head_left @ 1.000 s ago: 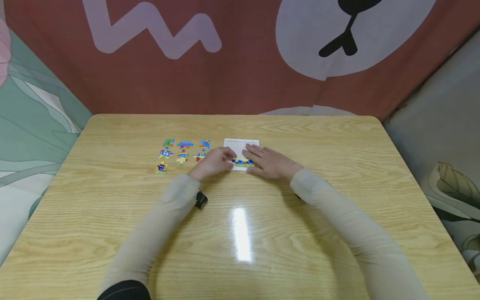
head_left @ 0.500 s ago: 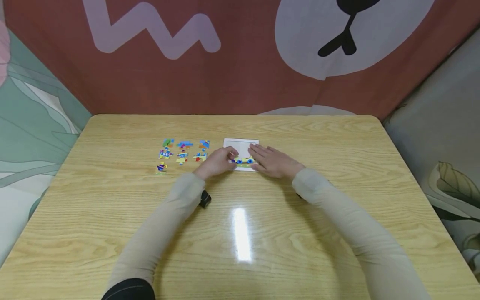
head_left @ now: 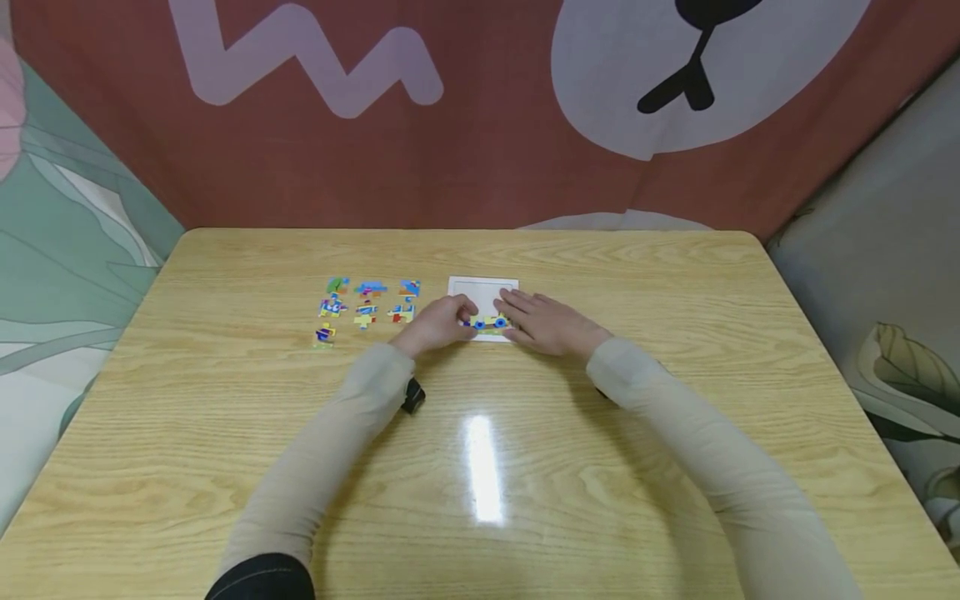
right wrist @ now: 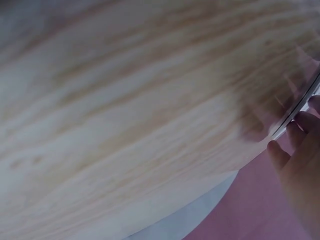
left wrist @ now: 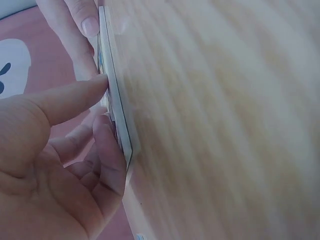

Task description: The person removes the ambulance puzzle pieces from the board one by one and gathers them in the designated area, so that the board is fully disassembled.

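A white puzzle tray (head_left: 482, 288) lies flat on the table. Joined jigsaw pieces (head_left: 490, 322), yellow, blue and green, fill part of its lower area. My left hand (head_left: 435, 323) is at the tray's lower left, thumb and curled fingers on a puzzle piece, most of which is hidden. In the left wrist view, the left thumb (left wrist: 80, 98) touches the tray's upper side and the other fingers bend at its edge. My right hand (head_left: 551, 325) rests with its fingers straight over the tray's right side. Its fingertips touch the tray's edge in the right wrist view.
Several loose jigsaw pieces (head_left: 365, 316) lie in rows left of the tray. The wooden table (head_left: 600, 500) carries a bright light reflection near its middle. Behind its far edge hangs a reddish cloth (head_left: 487, 167) with a cartoon print.
My left hand has moved slightly right over the tray's lower left. My right hand has drawn back slightly to the right, showing more of the joined pieces.
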{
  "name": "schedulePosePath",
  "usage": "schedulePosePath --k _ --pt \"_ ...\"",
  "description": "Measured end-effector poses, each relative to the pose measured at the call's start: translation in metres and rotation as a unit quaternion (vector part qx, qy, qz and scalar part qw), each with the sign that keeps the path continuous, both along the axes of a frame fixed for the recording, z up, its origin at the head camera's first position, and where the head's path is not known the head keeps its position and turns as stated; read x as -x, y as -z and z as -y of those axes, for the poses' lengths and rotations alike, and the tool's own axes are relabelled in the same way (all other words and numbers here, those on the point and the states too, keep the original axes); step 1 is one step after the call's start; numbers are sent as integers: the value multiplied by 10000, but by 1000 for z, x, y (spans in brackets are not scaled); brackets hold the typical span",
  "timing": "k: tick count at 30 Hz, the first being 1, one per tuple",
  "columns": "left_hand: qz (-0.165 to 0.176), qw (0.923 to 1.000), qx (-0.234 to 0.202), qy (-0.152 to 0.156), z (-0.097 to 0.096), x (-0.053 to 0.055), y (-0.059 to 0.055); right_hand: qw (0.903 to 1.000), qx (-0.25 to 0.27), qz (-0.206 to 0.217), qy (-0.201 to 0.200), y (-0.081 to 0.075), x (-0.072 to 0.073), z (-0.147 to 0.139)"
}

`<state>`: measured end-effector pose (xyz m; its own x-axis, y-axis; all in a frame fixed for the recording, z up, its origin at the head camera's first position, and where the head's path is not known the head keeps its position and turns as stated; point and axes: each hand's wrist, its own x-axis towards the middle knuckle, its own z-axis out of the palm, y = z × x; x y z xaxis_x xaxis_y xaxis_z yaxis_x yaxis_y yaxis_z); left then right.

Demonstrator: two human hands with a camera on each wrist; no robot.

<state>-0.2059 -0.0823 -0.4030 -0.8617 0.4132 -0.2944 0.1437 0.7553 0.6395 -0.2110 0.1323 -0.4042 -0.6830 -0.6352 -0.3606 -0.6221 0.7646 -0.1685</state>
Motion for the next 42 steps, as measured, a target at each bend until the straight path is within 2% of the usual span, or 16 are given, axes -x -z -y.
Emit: schedulePosePath --k 24,32,42 --pt "122 9999 -13 -35 0 1 0 9998 173 -27 -67 4 -1 -3" --pt "-135 9999 47 77 1 0 0 9998 191 82 -14 2 -2 -3" --pt "-80 9999 -24 -60 1 0 -2 9997 233 84 -31 1 -2 -3"
